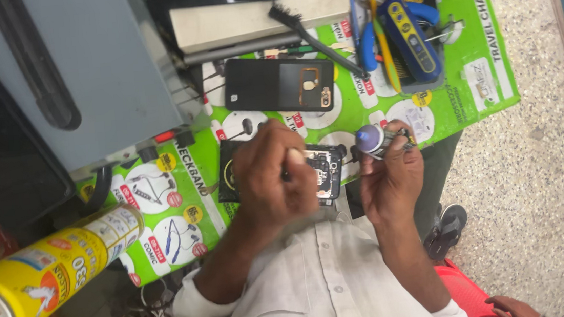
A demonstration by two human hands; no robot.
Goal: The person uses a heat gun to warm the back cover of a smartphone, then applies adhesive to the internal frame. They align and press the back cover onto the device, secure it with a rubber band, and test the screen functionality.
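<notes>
My left hand (276,179) is curled over an opened black phone (324,170) with its inner parts showing, gripping its left end on the green printed mat (478,73). A thin dark tool tip shows under the fingers. Just right of the phone, my right hand (389,180) is closed around a small tool with a rounded blue-grey cap (370,137), held upright. The two hands are close together but apart.
A black phone back cover (279,84) lies further up the mat, with a black brush (315,36) and blue hand tools (410,31) beyond. A grey machine (64,75) stands at the left and a yellow spray can (34,282) at lower left. Another person's hand (509,308) shows at bottom right.
</notes>
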